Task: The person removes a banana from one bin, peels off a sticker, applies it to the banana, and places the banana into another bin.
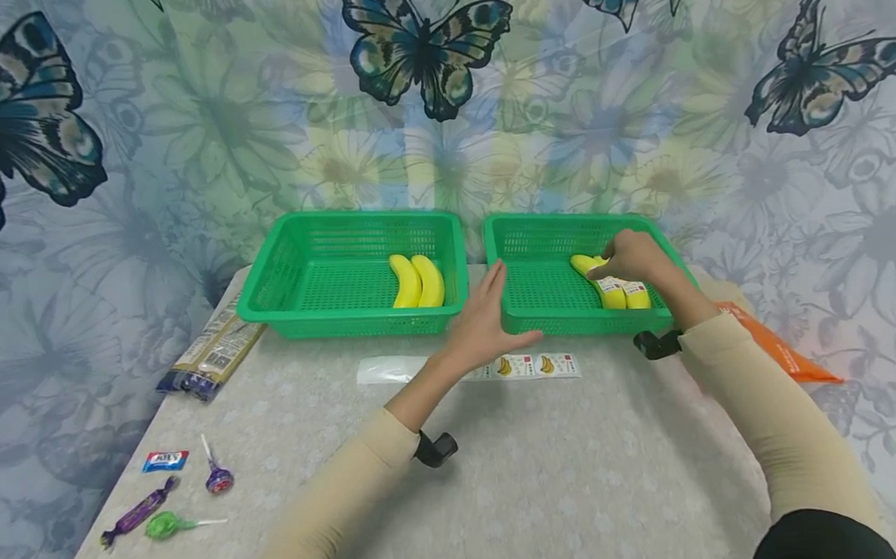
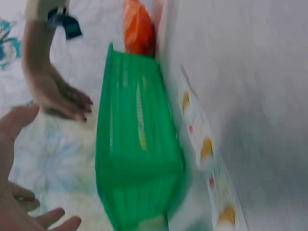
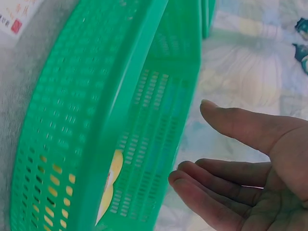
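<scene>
Two yellow bananas [image 1: 612,297] with white labels around them lie at the right side of the right green basket [image 1: 585,322]. My right hand [image 1: 635,259] hovers over them; in the right wrist view its thumb and fingers are apart with nothing between them. My left hand [image 1: 483,324] is held with fingers extended and thumb spread, near the left front corner of that basket, and it holds nothing. Below it on the table lies a strip of banana labels [image 1: 523,366], partly hidden by the wrist. Two bananas [image 1: 428,282] without visible labels lie in the left green basket [image 1: 352,327].
A gold and dark blue packet [image 1: 211,356] lies left of the baskets, an orange bag [image 1: 785,348] to the right. At the table's left are a small bar [image 1: 166,461], a purple-wrapped candy [image 1: 138,514] and two lollipops [image 1: 219,479]. A butterfly-print cloth [image 1: 262,137] hangs behind.
</scene>
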Motion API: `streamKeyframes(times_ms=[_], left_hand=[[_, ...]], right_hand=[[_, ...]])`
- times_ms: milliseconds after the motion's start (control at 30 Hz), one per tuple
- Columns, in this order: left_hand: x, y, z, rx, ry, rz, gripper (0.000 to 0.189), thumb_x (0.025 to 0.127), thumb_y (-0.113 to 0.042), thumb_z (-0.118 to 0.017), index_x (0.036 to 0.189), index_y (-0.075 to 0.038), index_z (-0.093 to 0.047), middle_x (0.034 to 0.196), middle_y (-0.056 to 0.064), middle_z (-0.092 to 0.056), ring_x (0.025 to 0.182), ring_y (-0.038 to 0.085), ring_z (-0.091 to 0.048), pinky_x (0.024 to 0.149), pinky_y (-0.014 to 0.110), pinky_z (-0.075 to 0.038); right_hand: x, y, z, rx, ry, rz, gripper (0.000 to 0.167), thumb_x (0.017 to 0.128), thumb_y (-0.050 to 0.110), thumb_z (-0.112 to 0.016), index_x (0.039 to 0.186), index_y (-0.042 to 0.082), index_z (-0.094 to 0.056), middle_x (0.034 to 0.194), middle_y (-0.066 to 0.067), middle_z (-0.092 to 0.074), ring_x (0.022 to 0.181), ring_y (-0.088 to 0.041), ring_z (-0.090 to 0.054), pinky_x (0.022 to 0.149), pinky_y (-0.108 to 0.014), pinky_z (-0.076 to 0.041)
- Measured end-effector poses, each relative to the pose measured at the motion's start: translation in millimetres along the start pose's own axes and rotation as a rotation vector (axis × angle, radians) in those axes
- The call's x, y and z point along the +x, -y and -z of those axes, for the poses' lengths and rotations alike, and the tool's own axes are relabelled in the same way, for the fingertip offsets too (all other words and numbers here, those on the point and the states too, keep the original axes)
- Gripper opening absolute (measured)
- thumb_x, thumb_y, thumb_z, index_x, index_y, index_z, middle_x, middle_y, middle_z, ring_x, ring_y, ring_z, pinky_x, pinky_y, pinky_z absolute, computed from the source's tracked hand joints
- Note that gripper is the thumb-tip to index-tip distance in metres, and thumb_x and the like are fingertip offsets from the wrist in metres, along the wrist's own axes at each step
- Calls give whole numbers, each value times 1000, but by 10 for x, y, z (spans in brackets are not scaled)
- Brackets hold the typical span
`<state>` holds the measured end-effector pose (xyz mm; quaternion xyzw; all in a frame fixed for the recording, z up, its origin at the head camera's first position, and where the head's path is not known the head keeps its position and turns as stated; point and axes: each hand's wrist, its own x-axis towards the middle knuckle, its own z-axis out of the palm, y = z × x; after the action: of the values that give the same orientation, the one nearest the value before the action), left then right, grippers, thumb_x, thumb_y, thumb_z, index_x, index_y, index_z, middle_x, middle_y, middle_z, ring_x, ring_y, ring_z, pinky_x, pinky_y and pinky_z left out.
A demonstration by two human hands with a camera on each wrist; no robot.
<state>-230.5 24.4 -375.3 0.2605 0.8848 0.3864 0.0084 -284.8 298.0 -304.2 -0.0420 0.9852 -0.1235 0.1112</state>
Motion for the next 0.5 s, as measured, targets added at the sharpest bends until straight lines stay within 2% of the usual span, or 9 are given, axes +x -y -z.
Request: streamKeyframes(times_ms=[133, 367, 500], left_hand=[[-117, 215, 255, 52, 16, 5, 115, 77, -56, -75, 158, -15, -5, 166, -2, -3, 152, 31, -16, 113, 58, -35], [-372, 639, 649, 74, 33, -1, 110, 80, -53, -74, 158, -19, -6, 166, -2, -5, 152, 30, -12, 117, 61, -24], [-566, 878, 887, 103, 36, 34, 112, 79, -55, -74, 158, -20, -2, 166, -3, -1, 152, 34, -10, 117, 65, -20]], right_hand=[[-88, 105, -39, 23, -15, 50, 59, 88, 35, -71, 123, -12, -61, 122, -30, -63, 99, -42, -65, 81, -50, -55], [-143, 312, -166, 55, -35, 108, 57, 88, 32, -72, 126, -8, -60, 119, -26, -67, 107, -40, -63, 90, -52, -53], [-191, 439, -244, 87, -35, 140, 57, 86, 32, -74, 126, -6, -61, 116, -25, -68, 103, -37, -66, 87, -49, -55]])
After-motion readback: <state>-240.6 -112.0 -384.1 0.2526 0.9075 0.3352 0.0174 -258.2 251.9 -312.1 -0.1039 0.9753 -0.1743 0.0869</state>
